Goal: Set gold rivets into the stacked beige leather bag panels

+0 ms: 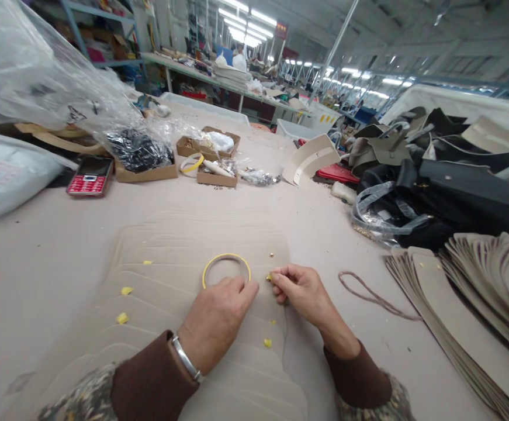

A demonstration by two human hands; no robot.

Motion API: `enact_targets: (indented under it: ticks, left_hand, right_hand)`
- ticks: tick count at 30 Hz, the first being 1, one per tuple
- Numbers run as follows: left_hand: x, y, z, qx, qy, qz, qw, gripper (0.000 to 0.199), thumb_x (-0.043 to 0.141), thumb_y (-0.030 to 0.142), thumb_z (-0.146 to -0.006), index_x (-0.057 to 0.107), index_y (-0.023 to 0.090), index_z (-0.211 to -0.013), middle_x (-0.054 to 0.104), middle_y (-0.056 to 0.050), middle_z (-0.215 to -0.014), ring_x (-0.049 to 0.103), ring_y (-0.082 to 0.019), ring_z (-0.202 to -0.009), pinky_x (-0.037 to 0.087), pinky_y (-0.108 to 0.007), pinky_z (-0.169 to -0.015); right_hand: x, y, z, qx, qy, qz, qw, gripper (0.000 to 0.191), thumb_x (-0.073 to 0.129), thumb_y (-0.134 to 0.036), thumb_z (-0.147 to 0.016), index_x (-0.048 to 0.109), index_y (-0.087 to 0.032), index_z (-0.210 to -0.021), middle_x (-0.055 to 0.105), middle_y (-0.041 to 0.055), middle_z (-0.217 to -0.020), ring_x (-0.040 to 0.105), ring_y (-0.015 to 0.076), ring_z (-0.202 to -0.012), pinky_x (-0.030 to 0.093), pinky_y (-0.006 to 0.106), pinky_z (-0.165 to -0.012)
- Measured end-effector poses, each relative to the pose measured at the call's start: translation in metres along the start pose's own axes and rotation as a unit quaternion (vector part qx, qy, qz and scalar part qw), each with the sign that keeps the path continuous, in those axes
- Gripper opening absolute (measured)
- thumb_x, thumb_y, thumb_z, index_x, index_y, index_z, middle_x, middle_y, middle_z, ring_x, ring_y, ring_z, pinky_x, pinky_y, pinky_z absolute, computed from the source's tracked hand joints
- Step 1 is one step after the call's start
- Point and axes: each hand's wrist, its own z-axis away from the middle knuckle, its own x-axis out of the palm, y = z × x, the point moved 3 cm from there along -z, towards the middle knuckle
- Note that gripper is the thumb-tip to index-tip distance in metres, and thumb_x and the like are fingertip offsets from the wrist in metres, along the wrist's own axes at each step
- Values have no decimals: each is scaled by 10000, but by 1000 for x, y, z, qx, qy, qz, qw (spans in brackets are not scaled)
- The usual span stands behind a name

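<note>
My left hand point(214, 316) is closed on a roll of yellow tape point(227, 256), its ring standing up beyond the fingers. A small bit of yellow tape point(268, 277) is pinched between the thumb and forefinger of my right hand point(300, 292), at the right edge of the beige panels point(193, 301). These panels lie overlapped in a fanned row beneath both hands. Just beyond my right fingertips, a small metal stud point(272, 255) shows on one panel. Several yellow tape bits point(123, 318) stick along the left side of the row, and another tape bit point(267, 342) sits nearer me on the right.
A looped cord point(370, 295) lies right of my right hand. Stacked beige strips point(468, 321) and black bags point(464, 196) occupy the right side. Small cardboard boxes point(146, 174), a red phone point(90, 176) and plastic bags point(9, 169) stand at the back left.
</note>
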Motion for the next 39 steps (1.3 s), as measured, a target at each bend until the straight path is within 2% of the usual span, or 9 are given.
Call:
enact_targets:
  ticks: [5, 15, 17, 21, 26, 28, 33, 36, 39]
  left_hand:
    - [5, 0, -3, -31, -87, -7, 996, 153, 435, 97, -918, 528, 218, -928, 571, -21, -848, 570, -207, -757, 471, -299, -601]
    - [7, -1, -3, -30, -77, -11, 997, 152, 420, 100, -918, 526, 209, -908, 538, -22, -823, 548, -188, -749, 481, -278, -623]
    - [7, -1, -3, -27, -67, -7, 997, 162, 416, 85, -909, 519, 209, -894, 537, -20, -810, 546, -191, -731, 482, -286, -613]
    - [7, -1, -3, -27, -65, -6, 997, 157, 427, 71, -895, 507, 205, -884, 541, -14, -803, 550, -183, -720, 482, -279, -614]
    - [7, 0, -3, -26, -78, -11, 997, 153, 419, 74, -901, 500, 204, -894, 550, -17, -816, 566, -200, -739, 500, -305, -624]
    - [7, 0, -2, -25, -82, -10, 996, 156, 418, 70, -900, 501, 203, -902, 553, -18, -823, 570, -201, -745, 505, -309, -632]
    - [6, 0, -3, -24, -83, -10, 996, 147, 418, 81, -906, 505, 199, -894, 557, -20, -822, 575, -198, -750, 508, -306, -641]
    - [6, 0, -4, -24, -78, -14, 997, 150, 421, 75, -901, 508, 197, -884, 557, -20, -812, 575, -191, -747, 502, -293, -641]
    - [5, -1, -5, -21, -73, -14, 997, 153, 421, 73, -900, 508, 196, -877, 555, -17, -803, 576, -189, -747, 500, -291, -644]
  right_hand:
    - [2, 0, -1, -23, 10, 69, 997, 206, 595, -326, -775, 671, -135, -773, 584, -18, -543, 528, 95, -461, 419, 196, -466]
    - [10, -17, 5, -176, 82, 312, 930, 181, 536, -160, -798, 703, -171, -729, 720, 49, -698, 645, 163, -631, 444, 251, -605]
    - [9, -13, 3, -153, 70, 281, 945, 167, 545, -185, -803, 697, -169, -736, 700, 39, -655, 634, 155, -592, 456, 245, -577]
    - [5, 0, -3, -16, 23, 127, 992, 149, 567, -262, -794, 659, -153, -751, 589, -18, -515, 565, 115, -436, 460, 204, -447]
    - [5, 2, -5, -4, 18, 109, 994, 153, 571, -276, -792, 647, -150, -750, 573, -23, -511, 561, 112, -436, 453, 197, -443]
    - [6, -1, -4, -46, 35, 168, 984, 156, 556, -254, -808, 657, -158, -740, 608, -5, -537, 583, 127, -480, 448, 210, -480]
    - [14, -12, 2, -188, 78, 349, 915, 148, 550, -134, -821, 662, -174, -734, 702, 40, -705, 627, 155, -636, 446, 252, -632]
    - [8, -14, 7, -218, 113, 360, 900, 85, 610, -187, -822, 660, -171, -890, 711, 55, -792, 646, 182, -712, 470, 282, -686]
    - [-4, -12, 15, -215, 160, 308, 913, 102, 636, -277, -832, 648, -176, -845, 700, 49, -765, 644, 186, -701, 480, 283, -675]
